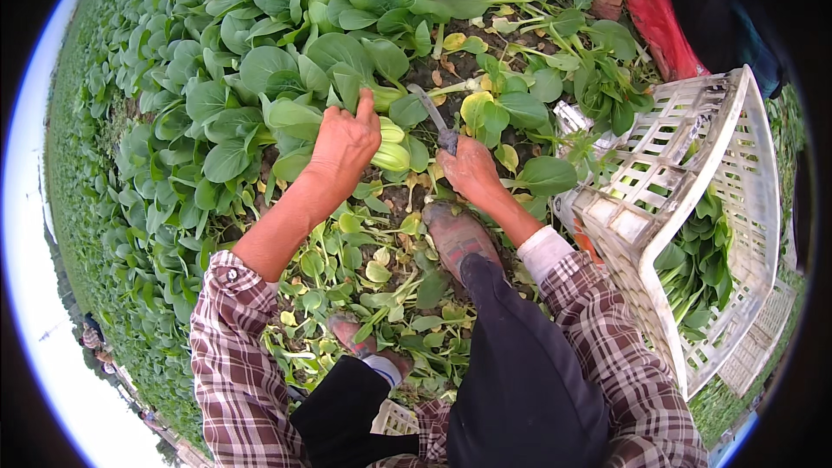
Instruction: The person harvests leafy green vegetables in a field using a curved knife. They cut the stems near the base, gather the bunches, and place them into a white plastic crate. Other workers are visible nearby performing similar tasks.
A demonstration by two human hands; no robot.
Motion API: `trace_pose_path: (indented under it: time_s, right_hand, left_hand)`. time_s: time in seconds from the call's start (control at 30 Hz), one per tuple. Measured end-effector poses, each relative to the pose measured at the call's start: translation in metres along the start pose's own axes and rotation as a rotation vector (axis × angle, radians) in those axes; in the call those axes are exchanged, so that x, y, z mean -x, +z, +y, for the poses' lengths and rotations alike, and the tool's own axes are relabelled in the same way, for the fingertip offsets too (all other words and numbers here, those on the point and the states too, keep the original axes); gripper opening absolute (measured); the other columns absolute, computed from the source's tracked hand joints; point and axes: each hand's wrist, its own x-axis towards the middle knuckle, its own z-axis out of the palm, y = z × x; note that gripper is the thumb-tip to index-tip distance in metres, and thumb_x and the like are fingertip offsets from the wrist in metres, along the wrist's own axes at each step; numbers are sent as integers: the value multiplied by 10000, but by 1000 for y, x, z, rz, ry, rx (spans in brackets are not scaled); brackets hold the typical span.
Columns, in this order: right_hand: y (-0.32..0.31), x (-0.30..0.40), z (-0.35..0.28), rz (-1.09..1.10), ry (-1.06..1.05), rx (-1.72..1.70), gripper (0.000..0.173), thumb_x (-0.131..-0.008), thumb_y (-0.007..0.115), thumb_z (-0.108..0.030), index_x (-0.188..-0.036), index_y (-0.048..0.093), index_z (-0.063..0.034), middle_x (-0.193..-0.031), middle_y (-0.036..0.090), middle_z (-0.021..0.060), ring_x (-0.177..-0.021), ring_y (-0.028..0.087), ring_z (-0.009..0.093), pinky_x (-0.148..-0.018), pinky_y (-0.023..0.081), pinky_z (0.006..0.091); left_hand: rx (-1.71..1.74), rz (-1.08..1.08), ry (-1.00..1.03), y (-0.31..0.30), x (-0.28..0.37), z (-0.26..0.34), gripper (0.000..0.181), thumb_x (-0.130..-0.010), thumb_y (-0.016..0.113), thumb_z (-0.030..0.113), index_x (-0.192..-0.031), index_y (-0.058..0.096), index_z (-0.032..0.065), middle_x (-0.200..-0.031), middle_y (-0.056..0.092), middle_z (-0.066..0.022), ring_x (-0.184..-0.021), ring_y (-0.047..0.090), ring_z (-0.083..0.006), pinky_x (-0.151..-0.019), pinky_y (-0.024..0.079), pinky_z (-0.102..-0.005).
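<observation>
My left hand (349, 133) is closed around the leaves of a head of bok choy (392, 146), whose pale green stalk base points to the right. To its right, my right hand (469, 166) grips the wrapped handle of a small knife (432, 109); the blade points up and to the left, near the stalk of another plant. Dense rows of leafy bok choy (224, 101) stand at the left and beyond my hands. Cut leaves, some yellow, lie on the soil about my right hand. The fingertips of my left hand are partly hidden among the leaves.
A white plastic crate (650, 247) holding greens stands tilted at the right, with another crate (757, 338) behind it. My shoe (460, 237) is just below my right hand. Another person's dark-clothed leg and a red item (663, 23) are at the upper right. Loose leaves litter the ground.
</observation>
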Motion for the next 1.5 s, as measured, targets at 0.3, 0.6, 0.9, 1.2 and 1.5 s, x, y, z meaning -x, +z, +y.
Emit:
trace_pose_path:
  time_s: [0.3,0.6,0.9,1.2,1.5]
  right_hand:
    - [7,-12,5,-51,44,120,356,-816,615,-279,-835,615,76,-865,636,302,-863,618,467,-778,481,534]
    - [0,-27,3,-193,93,-52,423,-828,604,-277,-675,581,117,-637,599,284,-552,611,404,-599,503,477]
    - [14,-46,-21,-337,172,-244,448,-858,543,-236,-514,544,50,-487,574,153,-367,545,269,-460,494,388]
    - [19,-20,-16,-319,144,-93,432,-861,548,-215,-560,592,93,-518,604,200,-427,610,310,-532,546,399]
    - [20,28,3,-228,240,-271,295,-863,673,-264,-929,609,16,-567,557,70,-387,520,168,-371,432,315]
  left_hand:
    - [196,155,-46,39,28,-5,498,-680,684,36,-1169,589,11,-1374,511,-190,-891,663,-224,-808,460,-328]
    - [275,212,-70,51,34,-3,454,-728,636,14,-1180,608,31,-1336,559,-155,-898,666,-215,-806,469,-338]
    - [395,309,-117,69,34,-4,419,-734,622,-5,-1151,626,40,-1278,601,-133,-914,662,-245,-793,478,-353]
    - [663,260,-265,64,41,5,475,-670,741,39,-1132,638,67,-1205,630,-111,-896,676,-297,-797,511,-394]
    - [1299,246,-582,41,95,5,411,-711,707,22,-1118,648,19,-1042,672,-133,-931,672,-288,-871,518,-348]
